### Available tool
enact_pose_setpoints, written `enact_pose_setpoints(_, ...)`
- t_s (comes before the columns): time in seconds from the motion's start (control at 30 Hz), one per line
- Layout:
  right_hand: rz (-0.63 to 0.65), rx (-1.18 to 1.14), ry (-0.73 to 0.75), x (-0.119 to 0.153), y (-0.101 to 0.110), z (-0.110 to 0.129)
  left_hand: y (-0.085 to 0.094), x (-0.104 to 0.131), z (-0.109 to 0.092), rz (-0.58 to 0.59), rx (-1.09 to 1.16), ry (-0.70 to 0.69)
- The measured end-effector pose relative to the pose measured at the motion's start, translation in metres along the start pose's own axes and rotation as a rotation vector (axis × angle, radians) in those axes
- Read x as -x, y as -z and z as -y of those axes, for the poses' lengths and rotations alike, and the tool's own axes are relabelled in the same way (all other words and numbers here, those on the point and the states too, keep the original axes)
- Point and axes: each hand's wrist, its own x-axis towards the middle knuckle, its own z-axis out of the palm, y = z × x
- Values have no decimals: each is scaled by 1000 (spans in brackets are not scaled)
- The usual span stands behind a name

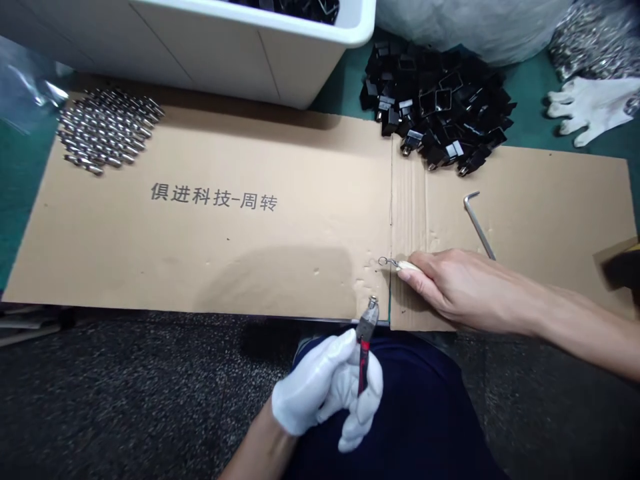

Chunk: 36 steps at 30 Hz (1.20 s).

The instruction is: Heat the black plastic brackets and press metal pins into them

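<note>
My left hand (330, 380), in a white glove, is wrapped round a pair of pliers (367, 330) with red-and-black handles. A small shiny metal piece (373, 301) sits at the tip of the jaws, which point away from me over the cardboard's front edge. My bare right hand (457, 287) pinches a small metal ring on a short link (384, 261) at its fingertips. Something whitish shows at the pinching fingertips, too small to name. The ring is just beyond the pliers' tip, apart from it, above the seam in the cardboard (300, 220).
Cylindrical metal parts (107, 127) lie grouped at the left. Black parts (435, 100) are heaped behind my right hand. A hex key (479, 225) lies on the cardboard's right part. At the back are a white bin (240, 53), a white glove (593, 107) and small metal pieces (595, 43).
</note>
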Motion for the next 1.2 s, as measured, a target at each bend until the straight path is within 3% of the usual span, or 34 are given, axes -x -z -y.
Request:
enact_pose_setpoints(0.13,-152,-199,98,4,-13,-3,-4,12,-1,-122,-57,-226)
enact_pose_setpoints(0.23,-192,-332,228,4,-22,-1,-7,17,-6,-214,-68,-340)
enact_pose_setpoints(0.47,-8,-441,329,21,-25,4,-5,10,-16,-396,-48,-433)
enact_pose_setpoints(0.53,-38,-518,332,28,-25,1,-2,9,-16,-419,-40,-440)
enact_pose_setpoints(0.63,-185,-504,256,28,-27,-4,-1,10,-17,-440,-46,-439)
enact_pose_setpoints(0.87,-355,-141,-2,-16,-12,17,-2,9,-17,-473,-90,-441)
enact_pose_setpoints(1.2,-486,69,-62,-81,12,55,3,5,-8,-480,16,-452)
